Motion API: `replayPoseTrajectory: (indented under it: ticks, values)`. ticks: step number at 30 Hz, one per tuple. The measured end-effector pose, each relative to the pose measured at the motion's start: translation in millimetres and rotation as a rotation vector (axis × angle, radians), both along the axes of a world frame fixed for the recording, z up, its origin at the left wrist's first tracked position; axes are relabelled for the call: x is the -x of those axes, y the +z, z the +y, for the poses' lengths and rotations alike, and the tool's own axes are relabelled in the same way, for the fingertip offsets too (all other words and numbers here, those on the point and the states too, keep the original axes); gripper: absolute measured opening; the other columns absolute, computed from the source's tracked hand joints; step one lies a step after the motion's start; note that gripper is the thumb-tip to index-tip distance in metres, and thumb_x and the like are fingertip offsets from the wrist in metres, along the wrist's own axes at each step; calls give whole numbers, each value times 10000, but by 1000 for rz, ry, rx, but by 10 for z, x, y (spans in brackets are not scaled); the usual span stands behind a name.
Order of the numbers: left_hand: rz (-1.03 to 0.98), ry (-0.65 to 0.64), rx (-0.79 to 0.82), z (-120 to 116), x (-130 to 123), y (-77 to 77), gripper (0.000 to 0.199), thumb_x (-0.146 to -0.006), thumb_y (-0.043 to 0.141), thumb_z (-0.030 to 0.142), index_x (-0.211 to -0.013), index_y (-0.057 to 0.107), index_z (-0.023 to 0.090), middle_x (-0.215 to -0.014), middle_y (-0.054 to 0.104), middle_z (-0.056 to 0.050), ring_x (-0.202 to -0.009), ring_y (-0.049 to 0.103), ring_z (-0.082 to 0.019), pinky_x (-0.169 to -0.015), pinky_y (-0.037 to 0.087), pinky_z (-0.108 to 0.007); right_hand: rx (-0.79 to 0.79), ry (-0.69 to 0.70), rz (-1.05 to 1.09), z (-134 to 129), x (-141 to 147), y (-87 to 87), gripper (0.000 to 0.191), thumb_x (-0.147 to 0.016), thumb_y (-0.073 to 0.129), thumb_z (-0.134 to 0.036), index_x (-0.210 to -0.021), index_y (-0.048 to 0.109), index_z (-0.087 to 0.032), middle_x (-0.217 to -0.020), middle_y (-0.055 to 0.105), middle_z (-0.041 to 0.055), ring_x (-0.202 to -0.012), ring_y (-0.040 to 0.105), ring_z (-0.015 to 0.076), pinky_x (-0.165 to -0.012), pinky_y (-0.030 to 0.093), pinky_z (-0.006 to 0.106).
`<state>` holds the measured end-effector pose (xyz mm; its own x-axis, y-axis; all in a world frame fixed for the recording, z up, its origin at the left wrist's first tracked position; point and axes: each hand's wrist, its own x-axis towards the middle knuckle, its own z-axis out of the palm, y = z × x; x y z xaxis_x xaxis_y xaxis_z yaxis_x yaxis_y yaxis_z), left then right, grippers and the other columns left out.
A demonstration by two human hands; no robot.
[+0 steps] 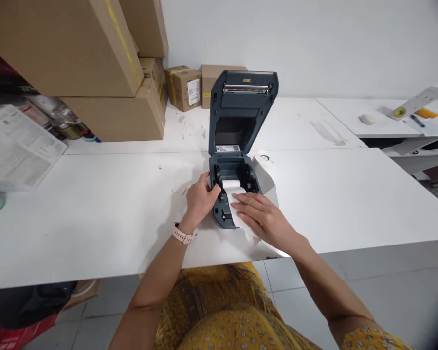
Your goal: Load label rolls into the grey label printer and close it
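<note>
A dark grey label printer (219, 221) stands on the white table with its lid (243, 104) raised. Inside its bay sits a small white paper roll (231, 184). From it a paper strip (237, 206) runs toward me over the printer's front edge. My left hand (201, 197) grips the printer's left wall, thumb inside the bay and fingers around the outside. With fingers stretched out, my right hand (264, 218) rests on the strip; its palm side is hidden.
Cardboard boxes (117, 119) are stacked at the back left, and smaller ones (183, 88) stand behind the printer. A loose sheet of backing paper (266, 182) lies at the printer's right. Plastic-wrapped packets (20, 146) are at far left. A tape roll (399, 112) lies far right.
</note>
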<state>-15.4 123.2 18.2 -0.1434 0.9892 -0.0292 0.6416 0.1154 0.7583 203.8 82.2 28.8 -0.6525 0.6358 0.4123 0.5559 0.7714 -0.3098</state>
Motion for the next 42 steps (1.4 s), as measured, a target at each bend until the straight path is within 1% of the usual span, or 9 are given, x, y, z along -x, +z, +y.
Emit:
replayPoseTrajectory:
  ticks: [9, 23, 27, 31, 33, 36, 38, 40, 42]
  values:
    - [-251, -1, -49, 37, -10, -156, 569, -856, 661, 391, -1386, 563, 209, -1404, 630, -139, -1261, 614, -315, -1050, 497, -462, -82, -54, -63, -165, -3, -112, 341, -1068, 520, -268, -1372, 663, -212, -1499, 640, 73, -1371, 627, 247, -1161, 515, 528]
    - [-447, -51, 30, 19, -9, -95, 629, -884, 703, 438, -1436, 506, 209, -1494, 599, -135, -1306, 625, -284, -1048, 539, -415, -2, -34, -19, -216, -38, -143, 420, -1056, 539, -283, -1474, 580, -264, -1549, 588, 74, -1439, 569, 274, -1179, 501, 573]
    - [-386, -72, 30, -11, 11, -124, 698, -920, 667, 521, -1512, 437, 232, -1585, 514, -160, -1375, 587, -306, -1072, 536, -437, 99, 42, 84, -157, -160, 35, 420, -1040, 589, -350, -1460, 589, -326, -1503, 638, 58, -1398, 609, 266, -1152, 528, 570]
    - [-92, -7, -280, -280, -128, -93, 779, -920, 675, 480, -1581, 346, 233, -1714, 313, -180, -1593, 303, -354, -1244, 356, -562, -22, -168, 460, 376, -304, 458, 338, -1055, 560, -395, -1367, 656, -307, -1385, 718, 78, -1318, 664, 250, -1128, 548, 494]
    - [47, -123, -509, -517, -246, -64, 654, -954, 630, 426, -1539, 424, 219, -1692, 367, -172, -1595, 311, -335, -1276, 303, -571, -88, -295, 573, 853, -294, 687, 419, -1074, 471, -520, -1392, 628, -297, -1449, 673, 79, -1374, 618, 258, -1159, 510, 478]
    - [163, -453, -641, -880, -379, -68, 497, -1004, 554, 412, -1447, 536, 189, -1494, 628, -153, -1463, 530, -300, -1282, 297, -574, 125, -302, 624, 1630, -145, 976, 593, -1094, 244, -620, -1563, 427, -307, -1628, 499, 49, -1472, 521, 234, -1160, 479, 401]
    - [216, -553, -663, -1058, -408, -112, 534, -992, 574, 463, -1425, 556, 151, -1426, 680, -170, -1417, 579, -324, -1272, 307, -601, 377, -239, 715, 2003, -10, 1110, 586, -1114, 143, -561, -1541, 451, -304, -1619, 512, 39, -1453, 538, 213, -1158, 502, 431]
    - [269, -556, -696, -1168, -398, -176, 575, -964, 623, 483, -1412, 568, 127, -1420, 680, -193, -1412, 585, -346, -1250, 349, -603, 485, -203, 797, 2130, 83, 1177, 630, -1115, 84, -526, -1454, 552, -274, -1507, 617, 40, -1395, 589, 213, -1150, 514, 461]
    - [314, -520, -761, -1227, -377, -242, 465, -958, 656, 381, -1357, 606, 145, -1373, 714, -175, -1370, 625, -329, -1219, 414, -565, 415, -212, 834, 1974, 99, 1157, 690, -1111, 53, -531, -1359, 626, -236, -1366, 690, 53, -1315, 642, 229, -1116, 532, 468]
